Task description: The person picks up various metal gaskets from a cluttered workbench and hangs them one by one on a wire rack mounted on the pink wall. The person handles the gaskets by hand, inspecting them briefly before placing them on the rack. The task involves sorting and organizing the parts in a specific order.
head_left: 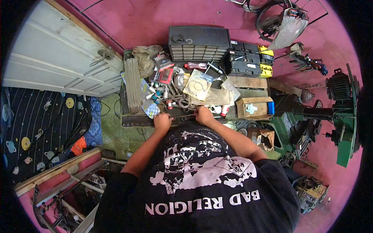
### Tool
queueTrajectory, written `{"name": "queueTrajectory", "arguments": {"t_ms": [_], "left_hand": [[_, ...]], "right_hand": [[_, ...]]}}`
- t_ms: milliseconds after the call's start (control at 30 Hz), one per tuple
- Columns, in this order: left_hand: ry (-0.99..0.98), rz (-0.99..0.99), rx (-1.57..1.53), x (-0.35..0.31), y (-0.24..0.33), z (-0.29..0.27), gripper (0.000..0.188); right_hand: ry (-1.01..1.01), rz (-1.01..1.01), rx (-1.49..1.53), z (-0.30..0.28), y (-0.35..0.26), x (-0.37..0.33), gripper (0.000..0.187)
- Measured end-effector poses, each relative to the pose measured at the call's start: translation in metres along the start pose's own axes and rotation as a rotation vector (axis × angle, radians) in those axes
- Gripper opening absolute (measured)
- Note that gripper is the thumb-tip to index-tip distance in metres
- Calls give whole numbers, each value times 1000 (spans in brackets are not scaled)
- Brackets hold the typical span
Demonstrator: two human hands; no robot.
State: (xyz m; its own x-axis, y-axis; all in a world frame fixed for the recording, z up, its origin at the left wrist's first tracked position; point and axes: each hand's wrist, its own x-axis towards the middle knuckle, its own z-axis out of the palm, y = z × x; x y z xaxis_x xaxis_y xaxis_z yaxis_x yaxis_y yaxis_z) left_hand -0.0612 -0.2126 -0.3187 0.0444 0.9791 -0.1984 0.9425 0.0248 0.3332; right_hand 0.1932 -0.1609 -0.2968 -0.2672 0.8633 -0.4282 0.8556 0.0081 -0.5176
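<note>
At the front edge of the cluttered workbench [134, 121], my left hand [163, 121] is closed, its fingers curled at the near end of a thin rod-like piece [183, 115]. The piece runs across to my right hand [204, 115], which is also closed, with its fingers pinched at the other end. Its exact kind is too small to tell. Just beyond my hands lie metal rings [183, 103], a red-and-white fitting [169, 104] and several sockets. A red-and-white tube [224, 110] is beside my right hand, and a clear packet with a ring [198, 84] lies farther back.
A black drawer cabinet [199, 43] stands at the back, with black-and-yellow cases [248, 62] on its right. An open cardboard box [254, 108] sits at the bench's right end. Beyond it rises a green drill press [345, 116]. A white door [66, 50] is at left.
</note>
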Motion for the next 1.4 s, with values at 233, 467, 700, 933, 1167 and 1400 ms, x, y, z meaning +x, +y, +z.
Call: {"name": "queueTrajectory", "arguments": {"t_ms": [233,467,700,933,1167,1400], "left_hand": [[-1,190,161,7,1,7,15],[-21,-49,-197,8,-6,8,18],[-21,12,-221,5,-2,-8,20],[-29,88,-252,4,-9,-4,19],[3,207,-234,3,0,-18,19],[-25,233,-244,2,-2,-21,19]], "right_hand": [[41,57,41,1,-1,-4,12],[21,58,42,11,3,-1,12],[43,97,45,12,-2,-5,13],[23,99,141,11,2,-8,15],[-34,-16,306,31,3,-1,14],[-78,-18,312,40,-10,2,16]]}}
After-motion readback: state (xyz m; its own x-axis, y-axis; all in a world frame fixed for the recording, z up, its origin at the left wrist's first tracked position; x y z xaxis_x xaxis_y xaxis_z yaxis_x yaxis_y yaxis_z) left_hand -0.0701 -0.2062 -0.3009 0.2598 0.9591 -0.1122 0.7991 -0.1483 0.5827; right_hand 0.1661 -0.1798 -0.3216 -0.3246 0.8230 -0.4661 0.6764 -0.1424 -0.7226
